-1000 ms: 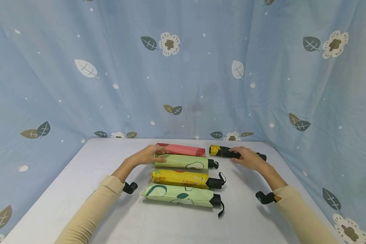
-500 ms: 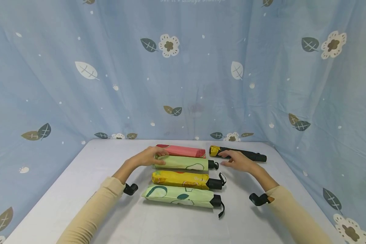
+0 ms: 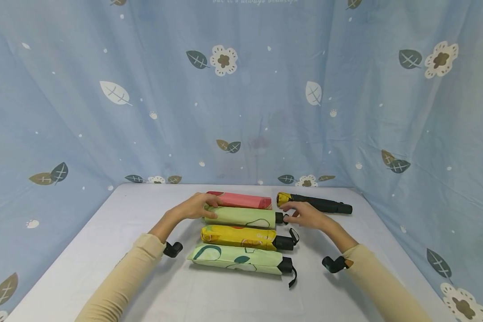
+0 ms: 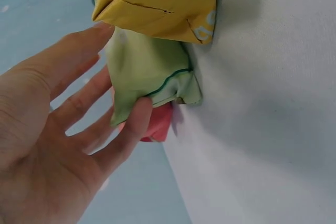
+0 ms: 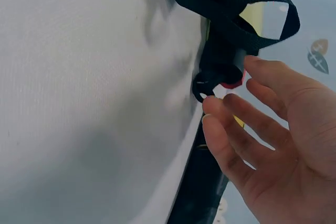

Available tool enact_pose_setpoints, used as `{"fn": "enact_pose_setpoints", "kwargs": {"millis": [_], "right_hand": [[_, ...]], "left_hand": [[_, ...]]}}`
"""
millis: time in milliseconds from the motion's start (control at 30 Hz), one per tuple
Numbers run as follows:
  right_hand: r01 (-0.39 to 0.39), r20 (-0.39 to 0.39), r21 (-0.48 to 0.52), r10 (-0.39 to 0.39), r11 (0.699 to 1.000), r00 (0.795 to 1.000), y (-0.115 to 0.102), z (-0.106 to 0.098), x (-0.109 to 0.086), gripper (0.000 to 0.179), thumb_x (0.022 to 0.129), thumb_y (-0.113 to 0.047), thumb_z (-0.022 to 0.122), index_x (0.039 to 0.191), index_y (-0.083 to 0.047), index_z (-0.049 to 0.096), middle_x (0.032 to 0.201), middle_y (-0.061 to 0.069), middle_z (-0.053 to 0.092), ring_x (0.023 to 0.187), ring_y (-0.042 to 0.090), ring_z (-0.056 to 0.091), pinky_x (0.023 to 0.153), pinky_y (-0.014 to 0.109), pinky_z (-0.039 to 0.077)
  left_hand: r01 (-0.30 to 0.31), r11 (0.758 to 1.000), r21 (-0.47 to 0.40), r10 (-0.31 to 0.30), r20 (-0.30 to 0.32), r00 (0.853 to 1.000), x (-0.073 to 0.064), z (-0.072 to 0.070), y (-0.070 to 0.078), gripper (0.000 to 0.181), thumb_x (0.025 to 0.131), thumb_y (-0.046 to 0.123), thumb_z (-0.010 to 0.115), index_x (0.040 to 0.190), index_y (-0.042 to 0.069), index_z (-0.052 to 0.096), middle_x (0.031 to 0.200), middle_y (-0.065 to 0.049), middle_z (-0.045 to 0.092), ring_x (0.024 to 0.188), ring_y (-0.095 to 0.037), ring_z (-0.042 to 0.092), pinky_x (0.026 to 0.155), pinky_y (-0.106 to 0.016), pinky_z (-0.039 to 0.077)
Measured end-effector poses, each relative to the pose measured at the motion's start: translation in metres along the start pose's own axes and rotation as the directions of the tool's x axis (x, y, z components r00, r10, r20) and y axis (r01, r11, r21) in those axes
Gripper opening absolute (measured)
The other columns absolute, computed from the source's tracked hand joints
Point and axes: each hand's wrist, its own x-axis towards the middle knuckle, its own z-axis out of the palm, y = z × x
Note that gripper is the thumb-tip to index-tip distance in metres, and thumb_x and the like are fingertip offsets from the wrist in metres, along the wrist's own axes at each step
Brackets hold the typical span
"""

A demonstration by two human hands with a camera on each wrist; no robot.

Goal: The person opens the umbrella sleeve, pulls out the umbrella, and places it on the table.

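Both hands are at a light green folded umbrella [image 3: 241,216], second from the back in a row. My left hand [image 3: 195,206] spans its left end, thumb in front and fingers behind; in the left wrist view one finger [image 4: 137,116] lies against the fabric's end. My right hand [image 3: 306,215] has its fingers loosely bent beside the black handle [image 5: 223,64], fingertips right at the small wrist loop. Behind this umbrella lies a pink one [image 3: 243,200]; in front are a yellow one [image 3: 233,236] and another light green one with dark green shapes [image 3: 241,259].
A black folded umbrella with a yellow end [image 3: 326,205] lies at the back right, behind the right hand. The white tabletop [image 3: 241,299] ends at a blue patterned curtain [image 3: 261,112]. Black straps hang from the two front umbrellas' handles.
My right hand has moved left and toward me, from over the black umbrella to the green umbrella's handle end. My left hand has stayed at the green umbrella's left end.
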Motion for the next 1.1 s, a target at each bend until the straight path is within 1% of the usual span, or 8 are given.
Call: {"fn": "enact_pose_setpoints", "kwargs": {"millis": [200,300,400,567,667,867,1000,1100], "right_hand": [[0.021,0.036,0.006,-0.021,1.000,0.999,0.000,0.003,0.003,0.042,0.096,-0.023,0.065,0.131,0.000,0.059,0.126,0.018,0.065,0.099,0.032,0.068,0.074,0.026,0.056],[0.023,0.046,0.013,-0.023,1.000,0.999,-0.001,0.003,0.003,0.041,0.096,-0.022,0.065,0.130,-0.001,0.060,0.128,0.018,0.064,0.099,0.032,0.068,0.072,0.024,0.056],[0.025,0.043,0.021,-0.026,0.999,0.999,-0.002,0.004,0.003,0.039,0.095,-0.020,0.065,0.129,-0.001,0.061,0.126,0.018,0.065,0.097,0.032,0.069,0.067,0.022,0.055],[0.020,0.030,0.024,-0.021,1.000,0.999,-0.004,0.003,0.005,0.036,0.093,-0.019,0.068,0.125,-0.002,0.062,0.122,0.018,0.067,0.097,0.033,0.068,0.064,0.021,0.055],[0.013,0.026,0.026,-0.013,1.000,1.000,-0.002,0.004,0.008,0.035,0.092,-0.019,0.069,0.123,-0.003,0.063,0.121,0.019,0.067,0.098,0.034,0.068,0.065,0.022,0.055],[0.010,0.034,0.026,-0.011,1.000,0.999,0.001,0.006,0.014,0.033,0.091,-0.017,0.070,0.120,-0.004,0.064,0.121,0.020,0.067,0.100,0.034,0.069,0.071,0.027,0.058],[-0.008,0.054,0.030,0.006,1.000,0.999,0.001,0.006,0.016,0.035,0.090,-0.018,0.071,0.121,-0.003,0.065,0.121,0.022,0.067,0.100,0.034,0.070,0.067,0.025,0.057],[-0.018,0.066,0.031,0.016,0.999,0.998,0.000,0.006,0.016,0.037,0.090,-0.018,0.071,0.123,-0.002,0.065,0.122,0.022,0.067,0.101,0.034,0.070,0.066,0.023,0.057]], "left_hand": [[0.012,1.000,-0.016,-0.012,0.017,1.000,0.001,-0.001,0.004,0.046,0.087,0.017,0.075,0.129,0.007,0.062,0.116,-0.012,0.068,0.111,-0.030,0.064,0.092,-0.044,0.054],[0.024,1.000,-0.002,-0.024,0.026,0.999,0.002,0.000,0.005,0.045,0.086,0.016,0.076,0.127,0.007,0.063,0.116,-0.012,0.068,0.110,-0.030,0.064,0.089,-0.041,0.055],[0.029,0.999,0.037,-0.031,0.033,0.999,0.004,0.002,0.003,0.045,0.084,0.017,0.077,0.127,0.008,0.064,0.121,-0.011,0.067,0.110,-0.028,0.062,0.089,-0.041,0.053],[0.018,0.993,0.116,-0.024,0.052,0.998,0.007,0.008,0.000,0.049,0.084,0.021,0.077,0.129,0.008,0.064,0.131,-0.010,0.064,0.117,-0.028,0.059,0.091,-0.043,0.049],[0.004,0.990,0.139,-0.012,0.057,0.998,0.009,0.008,-0.001,0.049,0.084,0.022,0.078,0.128,0.006,0.064,0.130,-0.011,0.064,0.119,-0.029,0.059,0.094,-0.044,0.049],[-0.019,0.987,0.162,0.010,0.060,0.998,0.010,0.008,0.002,0.045,0.083,0.020,0.079,0.123,0.005,0.067,0.124,-0.011,0.067,0.112,-0.027,0.061,0.095,-0.045,0.050],[-0.023,0.985,0.171,0.012,0.066,0.998,0.011,0.008,0.005,0.044,0.082,0.019,0.080,0.122,0.005,0.066,0.123,-0.011,0.067,0.110,-0.026,0.061,0.094,-0.044,0.049],[0.001,0.987,0.159,-0.014,0.083,0.996,0.013,0.009,0.006,0.046,0.082,0.017,0.079,0.124,0.005,0.064,0.125,-0.011,0.065,0.113,-0.027,0.060,0.095,-0.044,0.049]]}}
